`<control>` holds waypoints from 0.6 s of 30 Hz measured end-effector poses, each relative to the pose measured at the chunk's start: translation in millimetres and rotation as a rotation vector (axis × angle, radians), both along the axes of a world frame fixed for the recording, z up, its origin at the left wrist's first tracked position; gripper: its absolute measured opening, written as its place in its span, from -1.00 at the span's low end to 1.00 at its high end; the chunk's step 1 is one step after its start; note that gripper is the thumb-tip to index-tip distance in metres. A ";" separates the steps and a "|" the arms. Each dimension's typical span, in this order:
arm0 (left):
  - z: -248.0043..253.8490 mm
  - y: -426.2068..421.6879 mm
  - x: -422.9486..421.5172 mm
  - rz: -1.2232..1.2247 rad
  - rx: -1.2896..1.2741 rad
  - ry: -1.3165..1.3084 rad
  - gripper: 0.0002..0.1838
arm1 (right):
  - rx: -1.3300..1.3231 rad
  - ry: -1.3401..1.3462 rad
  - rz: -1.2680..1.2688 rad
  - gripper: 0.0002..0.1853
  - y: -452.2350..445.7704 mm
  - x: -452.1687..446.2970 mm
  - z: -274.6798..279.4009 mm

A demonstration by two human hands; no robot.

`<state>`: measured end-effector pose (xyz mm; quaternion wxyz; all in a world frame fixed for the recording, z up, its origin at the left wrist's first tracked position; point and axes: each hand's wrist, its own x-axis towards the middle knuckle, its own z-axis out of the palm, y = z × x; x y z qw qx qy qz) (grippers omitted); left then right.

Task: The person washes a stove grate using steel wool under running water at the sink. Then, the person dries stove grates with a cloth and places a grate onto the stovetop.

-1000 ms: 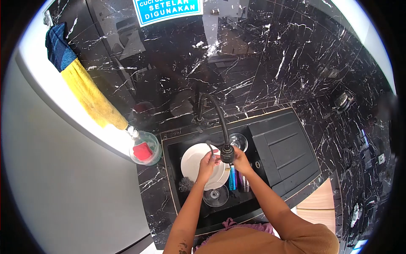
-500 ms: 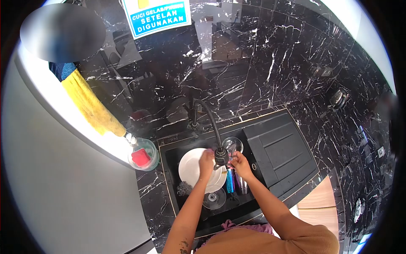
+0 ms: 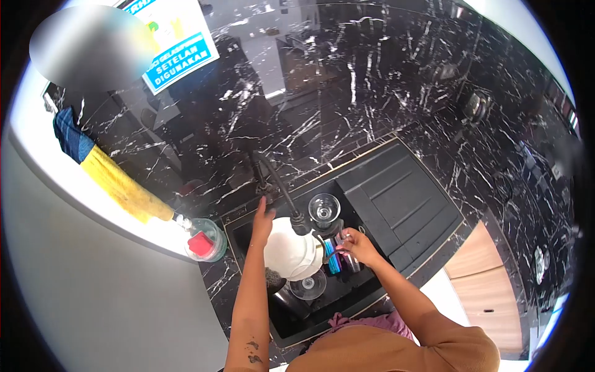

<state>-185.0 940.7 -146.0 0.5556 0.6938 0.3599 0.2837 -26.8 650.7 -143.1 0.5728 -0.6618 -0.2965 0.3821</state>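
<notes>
Holding a thin, dark, curved utensil (image 3: 335, 252), too small to name exactly, in the closed, pinching grip of the right hand (image 3: 358, 245), low over the black sink (image 3: 273, 340), just right of the white plates (image 3: 285, 251) and by a blue item (image 3: 333, 263). Probably risking a drop through a loose or wet pinch, and so a clatter onto the plates' rim. Seeing also a shiny cup (image 3: 352, 263) just under the same fingers, perhaps inviting a knock with any low sweep. Hovering or resting at the base of the black tap (image 3: 299, 223) with the left hand (image 3: 262, 224), fingers looking extended and gripping nothing visible; being unable to tell contact from nearness. Possibly catching the upper footed glass (image 3: 324, 209) or the lower glass (image 3: 308, 286) with a swinging utensil end, and chipping either through such crowding. Likely splashing the tabletop (image 3: 217, 288) too, in case of a hard flow bouncing off the plates. Further out, showing a grey scourer (image 3: 273, 280) beside the plates, a ribbed drainboard (image 3: 403, 201) at right and a clear tub (image 3: 215, 245) at left.
</notes>
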 end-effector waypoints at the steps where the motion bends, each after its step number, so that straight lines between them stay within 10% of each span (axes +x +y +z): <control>1: -1.3 -6.3 -8.5 0.074 0.069 0.054 -0.42 | -0.012 -0.030 -0.044 -0.78 -9.9 1.5 -0.7; 5: -50.6 -32.4 -85.6 -0.080 0.701 0.687 -0.74 | -0.108 -0.421 -0.098 -0.79 -53.8 -3.1 18.3; 7: -50.8 -57.0 -115.7 -0.251 0.564 1.116 -0.71 | -0.103 -0.431 -0.061 -0.81 -73.1 -1.4 8.0; 18: 16.1 -81.1 -130.4 0.045 0.839 0.780 -0.87 | -0.093 -0.058 -0.025 -0.81 -134.5 -17.0 20.1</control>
